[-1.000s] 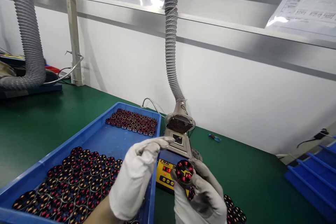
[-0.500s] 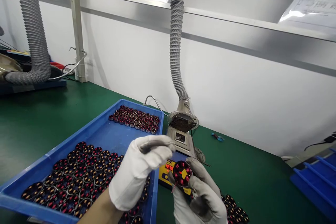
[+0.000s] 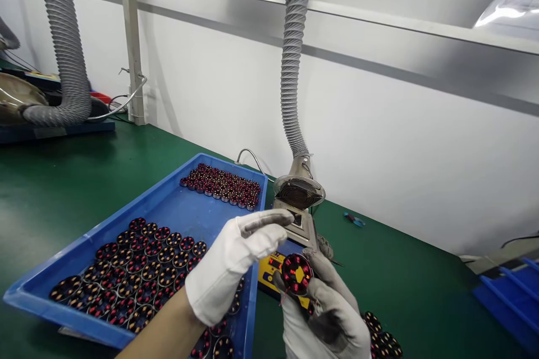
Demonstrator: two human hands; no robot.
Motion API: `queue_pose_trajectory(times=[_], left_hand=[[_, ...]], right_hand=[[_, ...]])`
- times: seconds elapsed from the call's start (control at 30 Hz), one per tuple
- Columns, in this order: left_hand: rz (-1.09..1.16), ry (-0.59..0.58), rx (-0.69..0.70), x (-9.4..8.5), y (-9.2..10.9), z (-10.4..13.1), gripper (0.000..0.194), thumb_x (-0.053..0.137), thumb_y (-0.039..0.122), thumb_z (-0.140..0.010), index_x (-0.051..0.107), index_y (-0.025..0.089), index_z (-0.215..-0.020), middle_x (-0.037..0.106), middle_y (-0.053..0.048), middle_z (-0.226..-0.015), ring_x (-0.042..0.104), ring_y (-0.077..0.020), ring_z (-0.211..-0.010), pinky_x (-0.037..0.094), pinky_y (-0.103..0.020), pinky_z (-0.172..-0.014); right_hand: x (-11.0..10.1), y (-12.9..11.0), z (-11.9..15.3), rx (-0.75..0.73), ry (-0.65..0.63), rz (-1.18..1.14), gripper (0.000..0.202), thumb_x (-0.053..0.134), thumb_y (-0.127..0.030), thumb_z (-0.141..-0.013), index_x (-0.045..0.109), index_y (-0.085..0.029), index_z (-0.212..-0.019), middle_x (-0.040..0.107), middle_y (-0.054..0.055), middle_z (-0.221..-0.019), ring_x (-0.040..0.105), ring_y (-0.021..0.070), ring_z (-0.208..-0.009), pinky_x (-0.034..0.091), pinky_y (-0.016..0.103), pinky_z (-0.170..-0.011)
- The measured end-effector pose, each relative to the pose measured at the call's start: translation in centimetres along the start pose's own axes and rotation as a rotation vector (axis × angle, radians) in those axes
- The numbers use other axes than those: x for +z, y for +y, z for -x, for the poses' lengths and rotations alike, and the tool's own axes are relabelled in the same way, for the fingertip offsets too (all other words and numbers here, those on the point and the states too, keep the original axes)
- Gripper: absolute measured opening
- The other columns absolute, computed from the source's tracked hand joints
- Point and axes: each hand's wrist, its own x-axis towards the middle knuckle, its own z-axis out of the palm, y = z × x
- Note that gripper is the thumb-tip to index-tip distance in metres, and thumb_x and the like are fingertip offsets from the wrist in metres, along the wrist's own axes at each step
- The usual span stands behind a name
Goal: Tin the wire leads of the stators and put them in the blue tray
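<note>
The gloved right hand (image 3: 334, 314) grips a round, red-wound coil part (image 3: 289, 276) in front of the yellow unit (image 3: 265, 279), while the left hand (image 3: 236, 258) hovers near it, whether pinching anything I cannot tell, beside the blue tray (image 3: 189, 207).

"How do you carry your left grip (image 3: 240, 258)?"
"Raised and angled inward, fingertips (image 3: 288, 217) close together, my bare left forearm (image 3: 168, 322) slanting below the glove."
"And the other?"
"My right grip (image 3: 332, 308) sits lower, gloved too, fingers curled closed."
</note>
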Motion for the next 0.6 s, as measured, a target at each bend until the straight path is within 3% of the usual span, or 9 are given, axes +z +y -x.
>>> queue_pose_trajectory(times=[0.07, 0.13, 0.23, 0.33, 0.4, 0.5, 0.6], left_hand=[[-0.092, -0.092, -0.015, 0.0, 0.1, 0.0, 0.020, 0.063, 0.021, -0.070, 0.071, 0.016, -0.088, 0.069, -0.004, -0.080, 0.059, -0.0162, -0.078, 0.046, -0.026, -0.069], [-0.135, -0.149, -0.007, 0.3, 0.0, 0.0, 0.010, 0.060, 0.016, -0.069, 0.070, 0.015, -0.070, 0.065, -0.002, -0.071, 0.057, -0.0155, -0.072, 0.045, -0.027, -0.069], [-0.121, -0.054, 0.052, 0.7, -0.5, 0.1, 0.013, 0.058, 0.012, -0.067, 0.065, 0.015, -0.057, 0.063, -0.001, -0.065, 0.055, -0.0152, -0.068, 0.045, -0.028, -0.070], [-0.055, 0.053, 0.074, 0.5, -0.7, 0.2, 0.008, 0.061, 0.013, -0.070, 0.068, 0.015, -0.067, 0.067, -0.003, -0.072, 0.060, -0.0170, -0.076, 0.047, -0.027, -0.074], [0.062, 0.082, 0.113, 0.0, -0.7, 0.2, 0.007, 0.064, 0.017, -0.073, 0.070, 0.017, -0.072, 0.070, -0.003, -0.078, 0.062, -0.0168, -0.083, 0.048, -0.026, -0.081], [0.168, 0.098, 0.136, -0.6, -0.5, 0.1, 0.008, 0.069, 0.025, -0.074, 0.072, 0.020, -0.080, 0.072, -0.002, -0.084, 0.064, -0.0148, -0.087, 0.048, -0.022, -0.083], [0.120, 0.080, 0.121, -0.8, -0.5, 0.1, 0.012, 0.071, 0.028, -0.073, 0.073, 0.021, -0.082, 0.073, -0.002, -0.086, 0.065, -0.0140, -0.087, 0.049, -0.020, -0.083]], right_hand=[[-0.5, 0.7, 0.1, 0.017, -0.030, 0.006, 0.043, 0.068, 0.002, -0.065, 0.063, -0.028, -0.096, 0.063, 0.002, -0.117, 0.066, 0.0200, -0.094, 0.060, 0.026, -0.066], [-0.9, 1.1, 0.2, 0.099, -0.055, -0.012, 0.033, 0.068, -0.005, -0.069, 0.064, -0.026, -0.094, 0.066, 0.005, -0.111, 0.067, 0.0238, -0.093, 0.060, 0.032, -0.065], [-0.7, 1.3, 0.4, 0.185, -0.078, -0.021, 0.025, 0.067, -0.014, -0.073, 0.064, -0.026, -0.094, 0.068, 0.008, -0.105, 0.067, 0.0258, -0.091, 0.060, 0.037, -0.068], [0.1, 0.5, 0.3, 0.112, -0.014, 0.022, 0.031, 0.067, -0.009, -0.070, 0.062, -0.027, -0.095, 0.065, 0.006, -0.108, 0.064, 0.0239, -0.097, 0.058, 0.038, -0.075], [0.5, -0.1, 0.1, 0.046, 0.021, 0.027, 0.039, 0.067, -0.003, -0.067, 0.060, -0.026, -0.097, 0.062, 0.005, -0.112, 0.063, 0.0212, -0.098, 0.058, 0.033, -0.074], [0.5, -0.5, -0.3, 0.023, 0.022, -0.015, 0.044, 0.066, 0.002, -0.065, 0.059, -0.026, -0.097, 0.059, 0.002, -0.115, 0.064, 0.0164, -0.095, 0.059, 0.023, -0.068], [0.1, -0.4, -0.5, 0.032, -0.015, -0.021, 0.047, 0.067, 0.004, -0.063, 0.060, -0.027, -0.098, 0.059, 0.002, -0.116, 0.064, 0.0170, -0.096, 0.059, 0.023, -0.071]])
